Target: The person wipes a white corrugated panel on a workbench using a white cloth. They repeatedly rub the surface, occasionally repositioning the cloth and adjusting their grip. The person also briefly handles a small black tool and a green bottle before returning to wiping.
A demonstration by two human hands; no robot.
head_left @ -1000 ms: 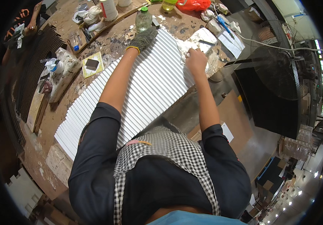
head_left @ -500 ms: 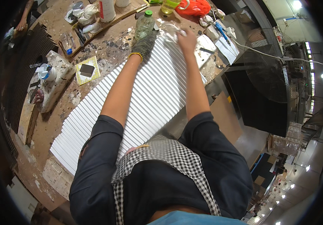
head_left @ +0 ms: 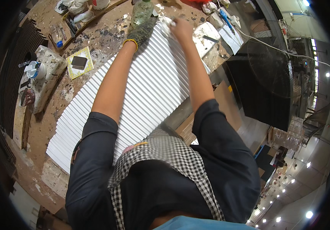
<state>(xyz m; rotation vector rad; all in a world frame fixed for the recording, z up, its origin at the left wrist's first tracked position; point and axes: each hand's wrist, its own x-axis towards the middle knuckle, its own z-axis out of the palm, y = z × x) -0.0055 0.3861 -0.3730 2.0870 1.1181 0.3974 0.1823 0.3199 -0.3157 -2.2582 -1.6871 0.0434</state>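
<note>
A row of long white strips (head_left: 149, 80), laid side by side, stretches across the table in front of me. My left hand (head_left: 142, 31), in a dark knitted glove with a yellow cuff, lies on the far left edge of the strips with its fingers extended. Close behind the glove stands a clear bottle (head_left: 141, 13). My bare right hand (head_left: 182, 30) is closed on a crumpled white cloth (head_left: 167, 23) at the far end of the strips. Part of the cloth is hidden by the fingers.
Left of the strips are a dark block on a yellow-edged pad (head_left: 81, 73) and a stained white slab (head_left: 48, 80) with a white tub (head_left: 37, 70). Dark strips (head_left: 9, 73) are stacked at the far left. A white board (head_left: 204, 40) and blue tool (head_left: 225, 18) lie right.
My right hand and the cloth have shifted slightly left across the far end of the strips. The left glove stays on the edge. The whole view has tilted a little.
</note>
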